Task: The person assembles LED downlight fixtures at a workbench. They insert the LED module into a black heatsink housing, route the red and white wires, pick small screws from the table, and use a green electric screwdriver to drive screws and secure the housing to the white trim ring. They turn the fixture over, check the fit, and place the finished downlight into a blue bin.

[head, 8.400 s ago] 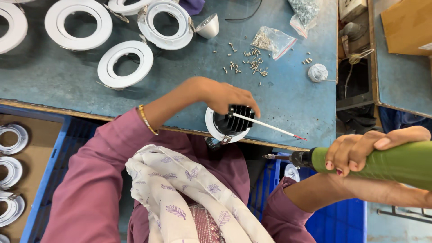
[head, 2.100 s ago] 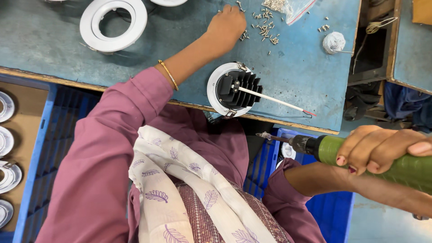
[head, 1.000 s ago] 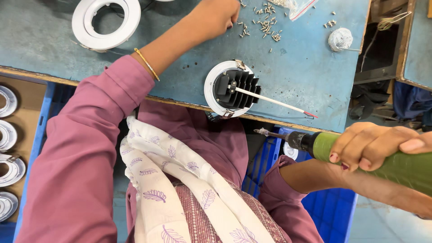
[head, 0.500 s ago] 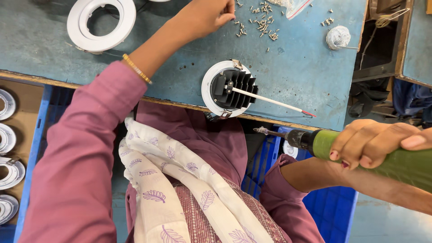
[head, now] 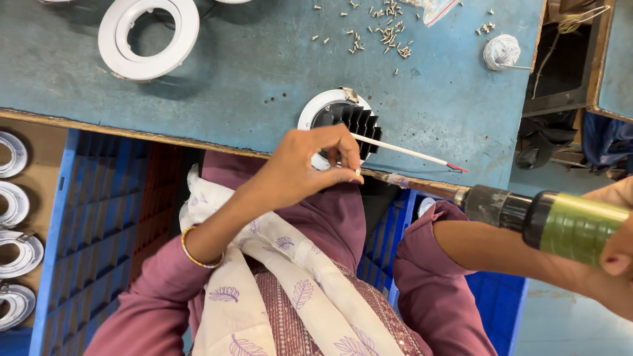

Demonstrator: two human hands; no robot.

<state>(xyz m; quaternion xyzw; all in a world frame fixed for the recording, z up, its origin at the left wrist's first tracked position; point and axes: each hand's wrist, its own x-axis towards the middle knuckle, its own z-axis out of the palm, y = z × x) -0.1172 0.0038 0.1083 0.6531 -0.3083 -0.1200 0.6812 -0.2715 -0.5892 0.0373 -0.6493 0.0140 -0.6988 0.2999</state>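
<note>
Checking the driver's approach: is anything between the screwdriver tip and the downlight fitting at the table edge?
Yes: the left hand, pinching a small screw, sits between the screwdriver tip and the downlight fitting. The thin white wire runs just above.

I am at a bench in a small assembly workshop for light fittings. My worn blue surface (head: pixel 231 86) carries loose screws (head: pixel 386 29), a white trim ring (head: pixel 148 33) and a finned downlight housing (head: pixel 343 122). More rings (head: pixel 16 257) are stacked beside blue plastic crates (head: pixel 79 231), and I grip an electric screwdriver (head: pixel 541 217).
</note>
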